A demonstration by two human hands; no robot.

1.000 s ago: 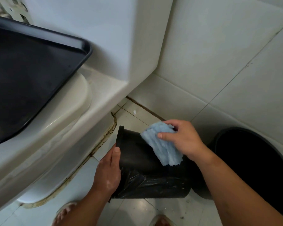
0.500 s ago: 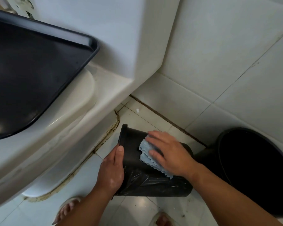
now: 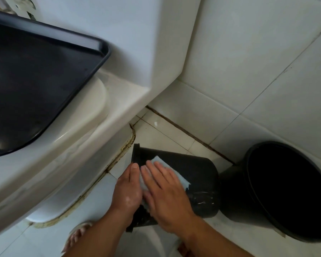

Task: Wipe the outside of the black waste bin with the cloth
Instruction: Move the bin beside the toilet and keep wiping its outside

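Black plastic fills the lower middle of the frame, where the bin (image 3: 196, 173) lies tipped over on the floor tiles between the toilet (image 3: 67, 160) at left and a bucket (image 3: 285, 191) at lower right. A second ago our right hand (image 3: 165, 191) pinched the cloth (image 3: 181, 179) in a bunch, lifted at the bin's upper side; half a second ago it had come down flat. Now it has slid across toward the left, until its fingers lie just beside our left hand (image 3: 128, 190). The fingers are straight and spread, pressing the pale blue cloth flat to the wall, so we judge a wiping stroke to be under way across the side facing us (one pass, with the rest of the outside not yet reached). The left hand has kept its place against the bin's left side. One digit runs straight up the wall, but the others are out of sight, so we cannot tell whether it grips the bin or only props it. Most of the cloth is hidden under the right palm, with only its upper corner and right edge showing. The bin's far side and underside are out of view, and its lower end is covered by our wrists. Motion blur softens the right hand, and a crumpled liner (image 3: 202, 200) glints at the bin's lower right.
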